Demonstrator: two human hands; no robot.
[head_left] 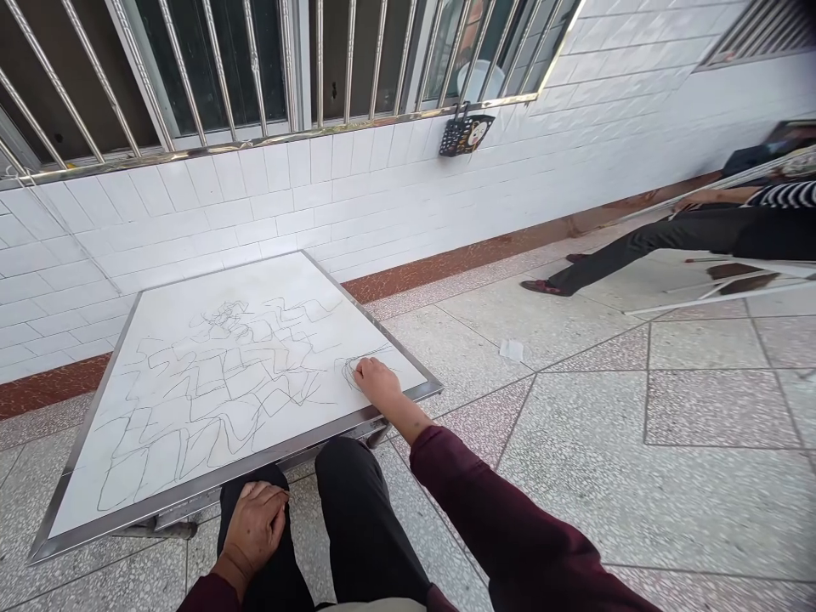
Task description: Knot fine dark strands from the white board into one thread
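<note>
A white tabletop (286, 272) with a metal rim stands in front of my knees. Thin, dark, wavy lines (217, 374) that look like loose strands spread over its middle and left, with a denser tangle (224, 316) toward the back. My right hand (377, 382) is closed at the table's right front part, its fingertips down on the surface. A small looped bunch of strands (350, 371) lies right against those fingers; what is between them is hidden. My left hand (255, 523) rests on my left knee, its fingers curled together with nothing visible in them.
Behind the table is a white tiled wall (395, 195) with barred windows (217, 68). A small dark patterned basket (465, 134) hangs from the sill. At right, a seated person's leg (612, 251) stretches out beside white poles. A white scrap (511, 350) lies on the floor.
</note>
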